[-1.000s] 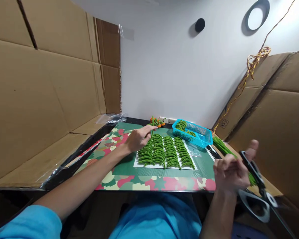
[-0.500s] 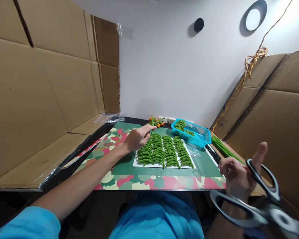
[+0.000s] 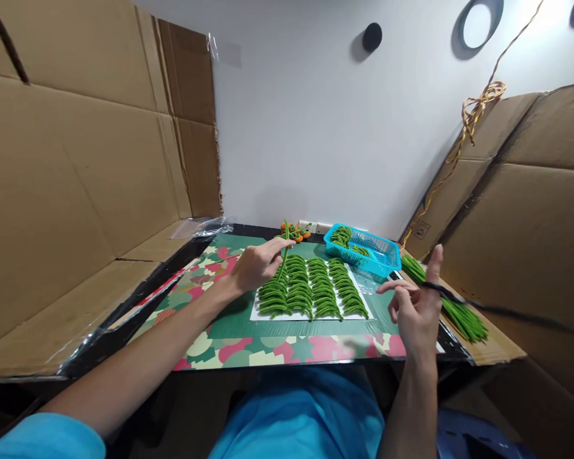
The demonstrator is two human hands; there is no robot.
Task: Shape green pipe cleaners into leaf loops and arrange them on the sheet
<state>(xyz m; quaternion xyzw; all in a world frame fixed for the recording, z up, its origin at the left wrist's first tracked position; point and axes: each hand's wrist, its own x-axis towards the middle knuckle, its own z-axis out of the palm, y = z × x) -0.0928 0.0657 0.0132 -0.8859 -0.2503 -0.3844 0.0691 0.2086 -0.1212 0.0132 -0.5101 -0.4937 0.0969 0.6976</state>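
My left hand (image 3: 254,266) is closed in a pinch on a straight green stem (image 3: 284,242) that stands up over the left end of several rows of curved green pieces (image 3: 316,290). These pieces lie on a white sheet (image 3: 255,314) on a green mat. My right hand (image 3: 414,309) hovers over the mat's right edge. Its fingers are partly spread, and dark scissors (image 3: 488,309), smeared by motion, stick out from it to the right.
A blue basket (image 3: 385,258) with a few green pieces stands behind the sheet. A bundle of long green stems (image 3: 459,313) lies on cardboard at the right. An orange and green bunch (image 3: 294,231) sits at the back. Cardboard walls close both sides.
My right hand has come up and leftward from beside the table to the mat's right edge, swinging the scissors with it. My left hand has kept its pinch on the stem.
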